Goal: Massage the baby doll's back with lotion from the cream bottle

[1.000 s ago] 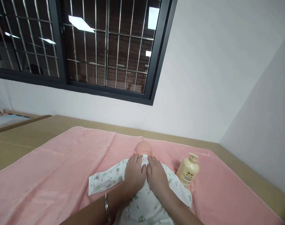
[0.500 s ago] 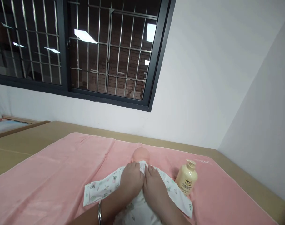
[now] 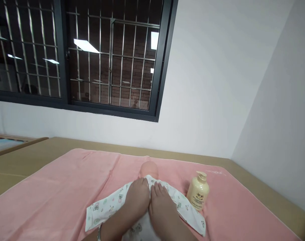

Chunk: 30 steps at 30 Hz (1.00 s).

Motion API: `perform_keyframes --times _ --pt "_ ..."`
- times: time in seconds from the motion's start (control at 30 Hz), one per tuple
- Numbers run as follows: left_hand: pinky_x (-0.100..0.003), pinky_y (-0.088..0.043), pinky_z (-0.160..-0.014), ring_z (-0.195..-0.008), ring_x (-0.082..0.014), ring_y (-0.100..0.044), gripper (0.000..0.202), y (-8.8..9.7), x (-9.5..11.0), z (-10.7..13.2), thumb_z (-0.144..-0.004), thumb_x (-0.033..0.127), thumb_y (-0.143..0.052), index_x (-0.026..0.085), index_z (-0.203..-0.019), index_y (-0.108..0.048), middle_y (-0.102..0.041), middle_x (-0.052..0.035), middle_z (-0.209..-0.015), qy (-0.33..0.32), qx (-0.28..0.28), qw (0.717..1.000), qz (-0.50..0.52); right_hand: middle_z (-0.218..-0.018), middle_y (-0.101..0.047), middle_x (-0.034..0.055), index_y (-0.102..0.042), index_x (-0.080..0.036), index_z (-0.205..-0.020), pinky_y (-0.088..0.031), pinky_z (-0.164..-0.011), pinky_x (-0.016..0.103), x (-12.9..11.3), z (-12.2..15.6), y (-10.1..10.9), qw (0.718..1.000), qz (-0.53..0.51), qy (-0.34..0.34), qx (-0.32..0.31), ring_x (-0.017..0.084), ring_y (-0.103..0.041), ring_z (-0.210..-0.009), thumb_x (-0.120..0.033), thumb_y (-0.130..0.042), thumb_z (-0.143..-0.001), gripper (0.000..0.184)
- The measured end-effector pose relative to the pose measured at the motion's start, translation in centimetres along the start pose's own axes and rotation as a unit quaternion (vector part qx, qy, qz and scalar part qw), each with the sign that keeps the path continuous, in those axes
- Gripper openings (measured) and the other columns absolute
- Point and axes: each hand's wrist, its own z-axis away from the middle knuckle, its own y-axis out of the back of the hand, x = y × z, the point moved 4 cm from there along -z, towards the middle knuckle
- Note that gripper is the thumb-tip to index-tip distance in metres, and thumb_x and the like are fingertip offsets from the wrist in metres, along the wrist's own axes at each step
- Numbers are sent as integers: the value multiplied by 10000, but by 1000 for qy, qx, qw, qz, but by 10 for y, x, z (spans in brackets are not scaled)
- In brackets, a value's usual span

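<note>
A doll with a smooth, peach-coloured head (image 3: 149, 169) lies on a pink towel, dressed in a white top (image 3: 109, 205) printed with small animals. Its sleeves spread out to both sides. On the doll's chest rests my left hand (image 3: 138, 196), fingers together and laid on the cloth, a silver bangle at the wrist. My right hand (image 3: 162, 204) lies flat right beside it, its fingers pointing toward the head. The two hands touch along their inner edges and cover the middle of the top. Nothing shows gripped in either hand.
A pale yellow pump bottle (image 3: 199, 191) stands by the right sleeve. The pink towel (image 3: 54, 187) covers much of a tan padded surface (image 3: 72, 141). Behind it rise a white wall (image 3: 200, 83) and a dark-framed window (image 3: 63, 53) with metal bars.
My hands have slid slightly down the chest, toward me, and still lie side by side. The whole view has shifted a little. The bottle stays by the sleeve.
</note>
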Motion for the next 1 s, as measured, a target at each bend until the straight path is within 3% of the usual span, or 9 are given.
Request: perform_keyframes --times 0.1,0.33,0.5,0.57,0.63,0.8,0.9,1.0 --pt "-366 -474 -862 -932 -242 -658 346 0 -10 -7 -953 141 -326 129 -985 -670 -709 -113 -963 36 -7 999 4 -1489 -426 189 -464 -38 -1428 -193 -1192 444 -6 7 2 999 -17 46 5 309 -345 -1414 -150 -404 -889 554" --pt "-420 -448 -953 -1099 -290 -616 437 -9 11 15 -832 -9 -382 92 -1173 -637 -670 -161 -1159 -16 14 997 -80 -1390 -543 204 -568 -45 -1315 -335 -1106 439 37 -25 17 994 -94 -53 -5 296 -476 -1323 -264 -308 -974 482" --pt "-401 -462 -925 -1017 -269 -631 375 5 6 6 -833 31 -365 122 -1015 -680 -691 -136 -1053 1 -5 1000 16 -1425 -510 197 -537 -60 -1366 -273 -1141 448 14 -2 24 998 -62 -3 -2 312 -440 -1350 -214 -364 -937 487" --pt "-403 -440 -971 -1108 -275 -596 379 4 -1 1 -863 101 -383 108 -1141 -640 -663 -150 -1156 25 27 998 58 -1391 -557 156 -559 -108 -1357 -290 -1136 427 4 3 27 997 -75 29 3 290 -472 -1324 -189 -376 -920 481" --pt "-423 -379 -1057 -1248 -293 -515 451 -5 -8 0 -892 190 -405 78 -1308 -539 -577 -179 -1328 50 64 993 81 -1366 -584 128 -578 -140 -1340 -330 -1113 396 6 0 28 994 -100 17 31 263 -500 -1300 -197 -356 -932 468" --pt "-462 -230 -1164 -1383 -320 -384 531 -38 -12 6 -923 291 -392 26 -1375 -472 -468 -211 -1456 87 61 989 106 -1476 -468 140 -504 -87 -1400 -281 -1149 399 29 -24 4 986 -119 -73 90 262 -400 -1383 -250 -330 -951 508" --pt "-467 -239 -1160 -1363 -309 -408 501 -38 -12 7 -921 275 -384 54 -1357 -496 -493 -193 -1440 82 71 987 121 -1449 -500 139 -515 -77 -1389 -258 -1159 417 33 -28 -10 987 -120 -68 88 268 -412 -1372 -258 -309 -956 512" --pt "-462 -268 -1143 -1284 -290 -486 433 -29 -11 7 -911 255 -396 102 -1283 -559 -580 -162 -1338 69 89 985 130 -1425 -528 132 -531 -76 -1373 -270 -1153 400 32 -26 -10 986 -121 -61 96 263 -443 -1345 -255 -301 -956 509"
